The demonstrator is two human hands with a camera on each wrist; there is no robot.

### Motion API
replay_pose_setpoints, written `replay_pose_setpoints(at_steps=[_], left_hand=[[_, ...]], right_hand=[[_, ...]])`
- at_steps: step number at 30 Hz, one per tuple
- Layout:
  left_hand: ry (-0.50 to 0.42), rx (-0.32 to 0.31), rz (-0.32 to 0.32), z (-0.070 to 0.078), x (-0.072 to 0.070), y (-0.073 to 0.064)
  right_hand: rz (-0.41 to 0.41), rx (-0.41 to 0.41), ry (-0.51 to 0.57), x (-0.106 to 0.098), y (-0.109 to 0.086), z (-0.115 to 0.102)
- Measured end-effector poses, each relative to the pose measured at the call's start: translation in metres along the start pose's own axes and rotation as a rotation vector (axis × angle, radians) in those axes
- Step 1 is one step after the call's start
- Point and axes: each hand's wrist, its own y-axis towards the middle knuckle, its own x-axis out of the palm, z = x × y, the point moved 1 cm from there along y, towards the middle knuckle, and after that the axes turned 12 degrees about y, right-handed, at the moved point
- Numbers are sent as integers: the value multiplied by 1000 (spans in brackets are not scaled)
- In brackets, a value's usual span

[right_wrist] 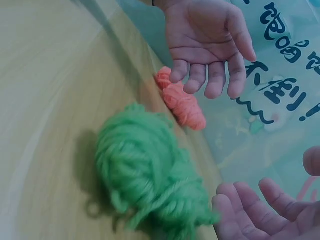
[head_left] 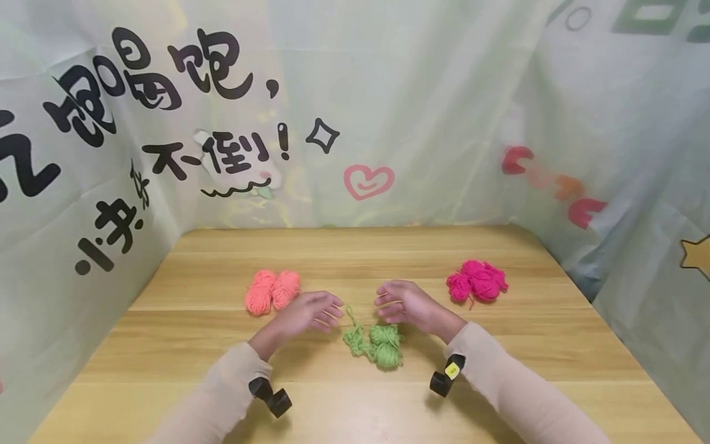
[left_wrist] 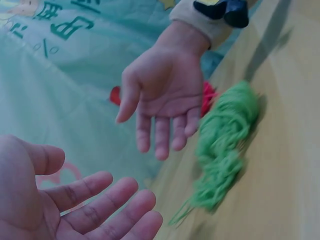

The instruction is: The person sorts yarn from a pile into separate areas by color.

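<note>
Green yarn (head_left: 386, 346) lies on the table between the two hands, its loose strands trailing to the left. My left hand (head_left: 312, 310) hovers to the left of it, palm facing inward and fingers loosely extended, holding nothing. On the other side, my right hand (head_left: 407, 303) is raised just behind and above the green yarn, fingers slightly bent, also holding nothing. Both bare palms face each other in the left wrist view, with the green yarn (left_wrist: 227, 130) beside them. The right wrist view shows the green yarn (right_wrist: 140, 160) close up, apart from the fingers.
Coral-orange yarn (head_left: 272, 291) sits behind the left hand, in two bundles. Magenta yarn (head_left: 478, 282) lies at the right, beyond the right hand. The wooden table (head_left: 355, 246) ends at a printed cloth (head_left: 432, 123) hanging behind and along both sides.
</note>
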Motion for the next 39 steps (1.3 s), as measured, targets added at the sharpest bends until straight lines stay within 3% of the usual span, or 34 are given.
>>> replay_pose_setpoints(at_steps=[11,22,30,39], left_hand=[[39,3,-104,12,38,10],[110,-155,-262,25,62,18],[251,-209,-270,23,75,20],[373,-212,-224,17,71,18]], right_hand=[[11,37,-84,-11,-5,10],[-24,86,-208,-17,-4,15],[-64,42,-310,-16,-3,20],[-88,20,-372,-19,-6,21]])
